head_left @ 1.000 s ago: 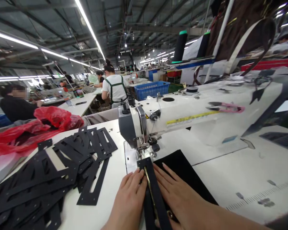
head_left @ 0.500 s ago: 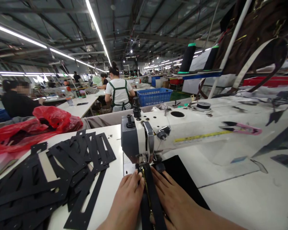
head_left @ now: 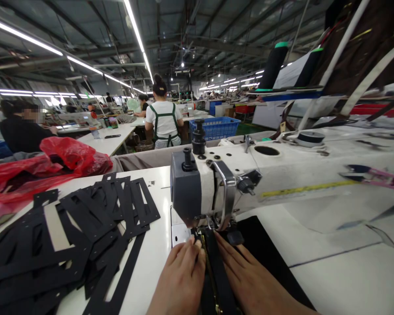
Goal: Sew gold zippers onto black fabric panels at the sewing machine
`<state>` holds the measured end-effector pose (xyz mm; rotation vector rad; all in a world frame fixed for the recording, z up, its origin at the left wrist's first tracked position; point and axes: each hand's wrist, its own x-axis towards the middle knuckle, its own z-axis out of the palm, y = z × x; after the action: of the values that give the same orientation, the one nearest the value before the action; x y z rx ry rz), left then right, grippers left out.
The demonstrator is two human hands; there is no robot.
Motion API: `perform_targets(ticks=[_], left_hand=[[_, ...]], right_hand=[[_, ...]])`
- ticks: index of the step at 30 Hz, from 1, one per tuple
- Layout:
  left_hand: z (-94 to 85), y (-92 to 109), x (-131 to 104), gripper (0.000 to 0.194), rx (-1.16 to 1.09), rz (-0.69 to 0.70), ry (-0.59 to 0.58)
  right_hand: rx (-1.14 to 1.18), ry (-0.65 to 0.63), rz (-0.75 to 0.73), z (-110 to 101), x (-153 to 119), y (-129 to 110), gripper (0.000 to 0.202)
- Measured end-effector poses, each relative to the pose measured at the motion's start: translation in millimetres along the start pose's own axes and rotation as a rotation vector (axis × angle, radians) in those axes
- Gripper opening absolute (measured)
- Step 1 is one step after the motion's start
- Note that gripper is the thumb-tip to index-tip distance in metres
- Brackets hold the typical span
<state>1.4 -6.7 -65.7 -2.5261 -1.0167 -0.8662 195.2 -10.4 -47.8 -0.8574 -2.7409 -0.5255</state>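
A black zipper (head_left: 212, 270) with gold teeth runs lengthwise toward me, its far end under the foot of the white sewing machine (head_left: 197, 188). My left hand (head_left: 182, 275) is closed at the zipper's left side, fingertips bunched on its edge close to the foot. Along the right side, my right hand (head_left: 252, 280) lies flat with fingers stretched out, beside the zipper and on dark fabric. That black fabric (head_left: 265, 245) spreads out from beneath this hand. My right thumb is hidden. Near me, a gold zipper pull (head_left: 218, 309) shows at the bottom edge.
Black frame-shaped pieces (head_left: 85, 223) lie heaped on the white table at left, with a red plastic bag (head_left: 75, 157) behind. Pink-handled thread snips (head_left: 381, 176) and a yellow measuring tape (head_left: 308, 189) are on the machine arm. Ahead, a blue basket (head_left: 216, 127) stands beside a seated person (head_left: 162, 116).
My view has come closer to the machine, which appears larger and farther right. Both hands remain by the zipper at the machine's foot.
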Motion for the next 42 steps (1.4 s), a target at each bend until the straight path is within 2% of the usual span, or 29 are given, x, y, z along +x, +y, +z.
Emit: perform_targets(ticks=[5,8,11,16,21,25,29,33,37,42], left_hand=[[-22.6,-1.1,11.9,0.031,-0.023,0.071,-0.180],[-18.1,1.1,10.7,0.033,-0.024,0.039,-0.095],[-9.9,2.6,7.4,0.036,-0.013,0.029,-0.023],[-17.0,-2.9,11.6,0.032,0.003,0.098,-0.105],[-24.2,-7.4,14.6,0.030,0.026,0.138,-0.155],[-23.4,-4.4,14.4,0.027,-0.003,0.105,-0.156],[-24.1,-0.5,15.8,0.026,-0.037,0.058,-0.163],[-24.9,0.4,16.3,0.029,-0.062,0.042,-0.159],[-22.6,-2.6,15.4,0.031,-0.035,0.060,-0.162],[-16.5,-7.2,14.1,0.030,-0.035,0.068,-0.122]], right_hand=[[0.088,-0.057,-0.012,-2.3,0.7,3.7,0.070],[0.213,-0.079,-0.002,-4.3,0.5,4.5,0.073],[0.325,-0.140,0.045,-15.2,1.4,4.3,0.075],[0.461,-0.197,0.123,-37.6,3.5,3.7,0.067],[0.456,-0.187,0.118,-25.5,2.4,3.1,0.070],[0.391,-0.169,0.082,-18.1,0.4,2.9,0.073],[0.394,-0.129,0.098,-33.4,2.2,1.3,0.069],[0.466,-0.203,0.143,-49.0,7.5,1.9,0.064],[0.528,-0.290,0.179,-53.5,11.1,4.1,0.065],[0.589,-0.281,0.208,-53.5,12.1,3.7,0.067]])
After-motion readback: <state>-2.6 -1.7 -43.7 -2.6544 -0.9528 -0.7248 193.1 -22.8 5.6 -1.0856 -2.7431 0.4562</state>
